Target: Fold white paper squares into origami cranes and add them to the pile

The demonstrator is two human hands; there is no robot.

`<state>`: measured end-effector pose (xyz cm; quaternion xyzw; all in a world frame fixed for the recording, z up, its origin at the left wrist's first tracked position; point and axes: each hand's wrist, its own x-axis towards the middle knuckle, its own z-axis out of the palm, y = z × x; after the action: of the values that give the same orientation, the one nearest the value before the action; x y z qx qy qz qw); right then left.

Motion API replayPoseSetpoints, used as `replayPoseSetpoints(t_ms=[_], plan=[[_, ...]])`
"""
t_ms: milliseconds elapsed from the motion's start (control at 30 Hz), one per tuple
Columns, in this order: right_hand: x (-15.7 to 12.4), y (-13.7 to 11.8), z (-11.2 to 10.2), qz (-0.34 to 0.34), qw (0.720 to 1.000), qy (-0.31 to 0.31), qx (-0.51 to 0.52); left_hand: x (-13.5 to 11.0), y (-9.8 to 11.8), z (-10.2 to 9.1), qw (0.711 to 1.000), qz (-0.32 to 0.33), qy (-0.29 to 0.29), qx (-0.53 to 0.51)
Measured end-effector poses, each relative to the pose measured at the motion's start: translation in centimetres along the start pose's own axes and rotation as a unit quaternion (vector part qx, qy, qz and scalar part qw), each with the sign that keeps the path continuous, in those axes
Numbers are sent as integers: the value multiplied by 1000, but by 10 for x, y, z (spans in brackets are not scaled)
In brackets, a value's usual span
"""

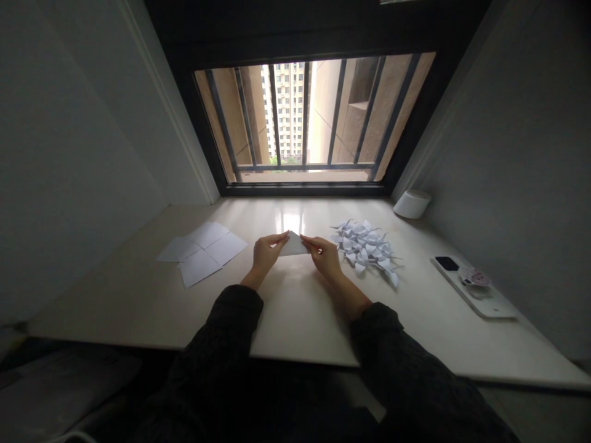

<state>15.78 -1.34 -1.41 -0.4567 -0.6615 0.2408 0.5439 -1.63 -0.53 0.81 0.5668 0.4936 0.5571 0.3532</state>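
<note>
Between my two hands is a folded piece of white paper, its pointed top facing the window. My left hand pinches its left side between thumb and fingers. On the other side, my right hand grips the paper's right edge the same way. Just right of that hand lies a heap of folded white paper cranes. Several flat white paper sheets are spread, partly overlapping, to the left of my left hand.
A pale windowsill counter carries everything, ending at a front edge near my forearms. A phone in a white case lies at the right. Behind it, a white rounded object stands by the wall. The barred window closes off the back.
</note>
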Motion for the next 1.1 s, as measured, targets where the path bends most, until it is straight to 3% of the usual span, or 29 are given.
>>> replayPoseSetpoints(t_ms=[200,500,733,967,1100], plan=[[1,2,-2,-2,999,-24,-34,1,-4,-1,998,13,-7,54],[2,6,-4,-6,998,-30,-52,3,-8,-3,998,-10,-29,50],[3,2,-10,-34,992,-60,-102,5,-12,-2,999,-15,-41,18],[4,1,-12,-47,995,-58,-69,6,-12,-3,999,-32,-42,1],[5,0,-14,-19,996,-61,-58,7,-9,-6,994,-66,-74,-35]])
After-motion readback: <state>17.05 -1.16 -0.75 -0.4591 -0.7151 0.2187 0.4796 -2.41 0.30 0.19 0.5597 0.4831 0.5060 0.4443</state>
